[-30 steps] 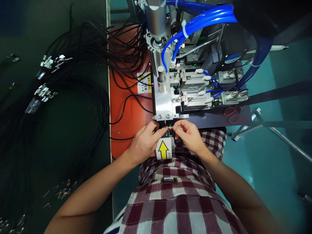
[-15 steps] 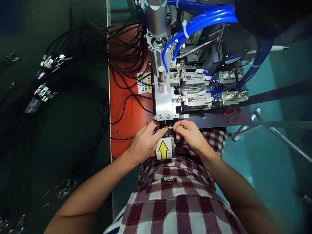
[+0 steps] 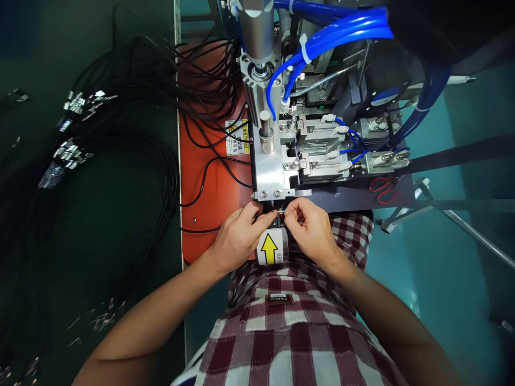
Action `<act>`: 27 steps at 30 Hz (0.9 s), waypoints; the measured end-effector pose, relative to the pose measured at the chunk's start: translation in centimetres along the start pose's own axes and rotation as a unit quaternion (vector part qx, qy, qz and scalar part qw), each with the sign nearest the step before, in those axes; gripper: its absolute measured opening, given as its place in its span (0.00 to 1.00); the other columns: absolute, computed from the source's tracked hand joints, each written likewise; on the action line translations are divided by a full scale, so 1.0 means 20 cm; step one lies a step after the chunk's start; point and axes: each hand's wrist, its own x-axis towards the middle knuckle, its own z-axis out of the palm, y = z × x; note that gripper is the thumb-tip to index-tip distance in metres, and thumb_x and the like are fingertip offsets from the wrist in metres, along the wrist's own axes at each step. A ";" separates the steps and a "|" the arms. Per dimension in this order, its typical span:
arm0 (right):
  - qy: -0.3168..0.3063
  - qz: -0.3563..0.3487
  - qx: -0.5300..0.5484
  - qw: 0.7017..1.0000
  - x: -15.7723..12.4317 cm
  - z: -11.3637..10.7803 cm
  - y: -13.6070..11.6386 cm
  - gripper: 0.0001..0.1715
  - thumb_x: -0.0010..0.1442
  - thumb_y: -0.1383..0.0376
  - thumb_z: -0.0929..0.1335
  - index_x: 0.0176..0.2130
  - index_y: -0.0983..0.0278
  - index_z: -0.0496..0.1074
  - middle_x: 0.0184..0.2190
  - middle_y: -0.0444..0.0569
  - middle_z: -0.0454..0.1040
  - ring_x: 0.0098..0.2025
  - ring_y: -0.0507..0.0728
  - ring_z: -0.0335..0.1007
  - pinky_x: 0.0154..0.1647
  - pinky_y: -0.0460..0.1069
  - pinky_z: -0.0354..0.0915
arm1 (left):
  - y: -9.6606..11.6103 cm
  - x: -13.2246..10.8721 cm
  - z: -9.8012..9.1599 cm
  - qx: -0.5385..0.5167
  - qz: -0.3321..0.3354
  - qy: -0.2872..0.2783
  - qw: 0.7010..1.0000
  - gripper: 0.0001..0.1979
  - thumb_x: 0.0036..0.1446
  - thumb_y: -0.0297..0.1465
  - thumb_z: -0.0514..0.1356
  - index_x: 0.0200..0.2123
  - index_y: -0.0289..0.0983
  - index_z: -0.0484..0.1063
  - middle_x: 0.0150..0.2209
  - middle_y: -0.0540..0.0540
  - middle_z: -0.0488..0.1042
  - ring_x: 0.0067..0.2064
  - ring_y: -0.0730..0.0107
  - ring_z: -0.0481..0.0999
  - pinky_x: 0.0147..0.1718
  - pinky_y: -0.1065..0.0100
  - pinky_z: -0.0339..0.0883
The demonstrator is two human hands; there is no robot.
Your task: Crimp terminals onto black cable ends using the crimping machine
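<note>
Thumb and forefinger of my left hand (image 3: 240,231) are closed on the end of a black cable (image 3: 205,230), which runs in from the left across the orange plate. Fine coloured wires (image 3: 280,213) fan out of that end. My right hand (image 3: 311,228) pinches at these wires from the other side, its fingertips close to the left ones. Both hands are just in front of the metal head of a machine (image 3: 270,174). Below the fingers is a white label with a yellow arrow (image 3: 269,247). How many wires the right fingers grip is too small to tell.
Many black cables (image 3: 213,80) trail over the orange plate (image 3: 201,185) to a dark table, where bundles with silvery ends (image 3: 72,154) lie. Pneumatic cylinders (image 3: 322,166) and blue hoses (image 3: 346,27) are at the right. Red-handled scissors (image 3: 383,190) lie on the dark base.
My right hand has turned and shifted slightly, its fingers now more tightly bunched at the coloured wires. The left hand stays on the cable end in nearly the same place.
</note>
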 end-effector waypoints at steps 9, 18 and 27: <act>-0.061 0.087 0.162 0.981 0.01 0.00 0.05 0.06 0.59 0.65 0.65 0.30 0.63 0.68 0.21 0.42 0.69 0.24 0.52 0.69 0.26 0.46 0.62 | 0.00 0.00 0.01 -0.014 -0.005 0.006 1.000 0.15 0.65 0.29 0.49 0.48 0.37 0.73 0.36 0.43 0.67 0.34 0.70 0.70 0.31 0.70 0.68; 0.031 0.002 0.082 0.996 -0.02 0.01 0.03 0.06 0.60 0.64 0.65 0.31 0.63 0.70 0.27 0.47 0.70 0.26 0.53 0.63 0.29 0.48 0.62 | -0.01 -0.01 0.01 -0.027 -0.007 0.009 1.000 0.14 0.65 0.29 0.49 0.48 0.37 0.72 0.37 0.44 0.67 0.36 0.69 0.71 0.33 0.70 0.70; -0.032 0.178 0.354 0.917 0.03 0.09 0.08 0.07 0.54 0.63 0.66 0.27 0.64 0.67 0.19 0.39 0.62 0.16 0.47 0.53 0.18 0.45 0.52 | 0.00 0.00 0.01 -0.023 0.001 0.010 1.000 0.14 0.65 0.28 0.50 0.47 0.36 0.73 0.36 0.43 0.67 0.35 0.69 0.70 0.32 0.70 0.69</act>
